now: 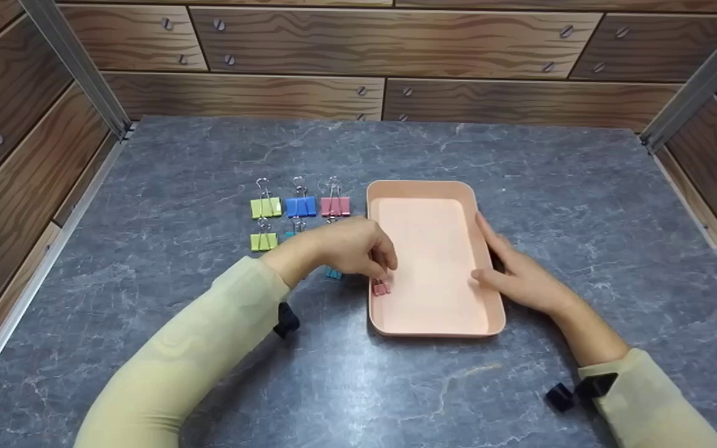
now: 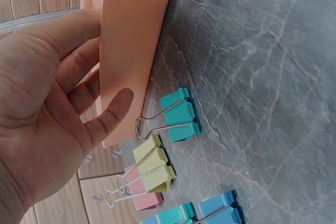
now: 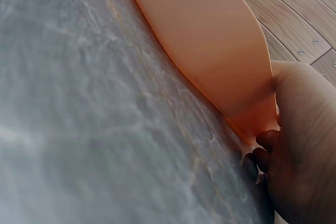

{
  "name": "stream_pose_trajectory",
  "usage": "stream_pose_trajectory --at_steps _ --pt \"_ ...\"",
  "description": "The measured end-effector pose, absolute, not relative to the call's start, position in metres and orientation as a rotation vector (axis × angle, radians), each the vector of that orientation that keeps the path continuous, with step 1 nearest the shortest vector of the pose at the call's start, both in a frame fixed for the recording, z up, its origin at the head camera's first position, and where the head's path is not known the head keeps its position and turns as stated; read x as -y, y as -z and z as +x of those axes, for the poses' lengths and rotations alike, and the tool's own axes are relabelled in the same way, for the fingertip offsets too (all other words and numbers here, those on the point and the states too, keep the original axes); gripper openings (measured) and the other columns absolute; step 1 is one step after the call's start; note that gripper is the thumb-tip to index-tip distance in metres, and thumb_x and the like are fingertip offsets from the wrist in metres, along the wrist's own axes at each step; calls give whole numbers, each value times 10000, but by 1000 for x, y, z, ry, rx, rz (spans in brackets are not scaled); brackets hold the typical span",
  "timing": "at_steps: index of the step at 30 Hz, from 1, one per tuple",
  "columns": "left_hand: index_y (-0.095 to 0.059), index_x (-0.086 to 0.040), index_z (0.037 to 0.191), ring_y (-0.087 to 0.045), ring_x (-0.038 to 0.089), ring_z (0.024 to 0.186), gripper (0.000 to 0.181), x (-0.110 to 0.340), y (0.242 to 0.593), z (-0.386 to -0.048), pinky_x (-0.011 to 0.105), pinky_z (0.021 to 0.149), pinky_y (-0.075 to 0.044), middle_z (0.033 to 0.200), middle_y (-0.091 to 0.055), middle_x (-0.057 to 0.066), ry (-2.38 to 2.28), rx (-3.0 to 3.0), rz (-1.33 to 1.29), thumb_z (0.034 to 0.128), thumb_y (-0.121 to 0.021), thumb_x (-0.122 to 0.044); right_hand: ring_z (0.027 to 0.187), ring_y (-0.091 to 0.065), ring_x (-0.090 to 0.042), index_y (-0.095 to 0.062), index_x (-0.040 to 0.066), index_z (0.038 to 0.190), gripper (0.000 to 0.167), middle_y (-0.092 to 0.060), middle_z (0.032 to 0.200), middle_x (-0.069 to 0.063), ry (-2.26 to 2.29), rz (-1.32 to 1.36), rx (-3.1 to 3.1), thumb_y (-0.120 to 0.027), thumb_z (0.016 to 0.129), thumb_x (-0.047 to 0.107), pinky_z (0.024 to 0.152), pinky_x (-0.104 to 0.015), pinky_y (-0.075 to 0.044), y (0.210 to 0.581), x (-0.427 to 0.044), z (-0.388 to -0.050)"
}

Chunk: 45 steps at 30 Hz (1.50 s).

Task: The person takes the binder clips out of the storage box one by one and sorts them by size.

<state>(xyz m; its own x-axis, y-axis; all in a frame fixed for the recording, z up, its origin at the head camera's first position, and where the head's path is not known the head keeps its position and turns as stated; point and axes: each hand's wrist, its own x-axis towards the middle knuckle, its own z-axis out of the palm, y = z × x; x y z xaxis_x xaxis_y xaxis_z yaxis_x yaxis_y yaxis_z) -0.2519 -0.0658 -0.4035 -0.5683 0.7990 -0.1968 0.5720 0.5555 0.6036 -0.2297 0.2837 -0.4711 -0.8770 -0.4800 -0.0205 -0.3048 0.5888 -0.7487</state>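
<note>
My left hand [image 1: 358,246] reaches over the left wall of a peach tray [image 1: 433,329] and pinches a small pink binder clip [image 1: 381,289] low inside it. In the left wrist view, the tray's wall hides the clip and some fingertips of the left hand [image 2: 58,87]. On the tray's right side, my right hand [image 1: 520,280] grips the wall, thumb over the rim and fingers along the outside. A small teal binder clip [image 2: 179,115] lies just outside the tray, near the left hand.
Left of the tray stand rows of binder clips: a large lime one [image 1: 266,207], a blue one [image 1: 300,206], a pink one [image 1: 335,206] and a smaller lime one [image 1: 264,242]. My left arm partly covers others. Wood-patterned panels [image 1: 396,43] enclose the grey marbled table [image 1: 209,149].
</note>
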Motion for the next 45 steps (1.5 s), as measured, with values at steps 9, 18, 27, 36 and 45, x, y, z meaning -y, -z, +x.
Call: stream_pose_trajectory --at_steps 9,18,27,36,45 --pt "-820 -65 1078 -657 61 825 131 64 405 -252 209 769 -545 959 -793 25 -664 -2351 1092 955 -786 -92 1596 -129 -418 -69 314 1717 918 -113 1754 -180 1155 -642 -2605 -682 1033 306 1254 -614 -150 471 -284 -230" --pt "-817 -56 1073 -642 62 812 127 63 406 -251 207 754 -538 947 -786 32 -687 -2346 1089 953 -776 -66 1598 -123 -412 -74 339 1714 917 -112 1758 -169 1164 -631 -2603 -684 1030 305 1253 -614 -150 472 -284 -230" --pt "-815 -56 1077 -650 76 813 135 62 408 -251 219 761 -541 945 -786 30 -692 -2361 1107 953 -760 -59 1588 -100 -470 -72 338 1715 921 -127 1751 -185 1167 -618 -2595 -685 1028 306 1249 -670 -124 471 -284 -229" --pt "-812 -50 1100 -630 87 822 148 64 410 -249 234 769 -535 940 -773 18 -826 -2394 1057 977 -729 -46 1586 -109 -473 -71 337 1715 922 -131 1747 -200 1159 -617 -2602 -684 1026 316 1249 -668 -134 472 -282 -229" --pt "-791 1 1169 -622 124 915 214 72 402 -247 256 845 -535 1145 -778 113 -1003 -2444 1049 1016 -641 -6 1586 -106 -470 -70 329 1716 926 -119 1748 -199 1170 -634 -2602 -689 1028 302 1251 -664 -120 473 -284 -230"
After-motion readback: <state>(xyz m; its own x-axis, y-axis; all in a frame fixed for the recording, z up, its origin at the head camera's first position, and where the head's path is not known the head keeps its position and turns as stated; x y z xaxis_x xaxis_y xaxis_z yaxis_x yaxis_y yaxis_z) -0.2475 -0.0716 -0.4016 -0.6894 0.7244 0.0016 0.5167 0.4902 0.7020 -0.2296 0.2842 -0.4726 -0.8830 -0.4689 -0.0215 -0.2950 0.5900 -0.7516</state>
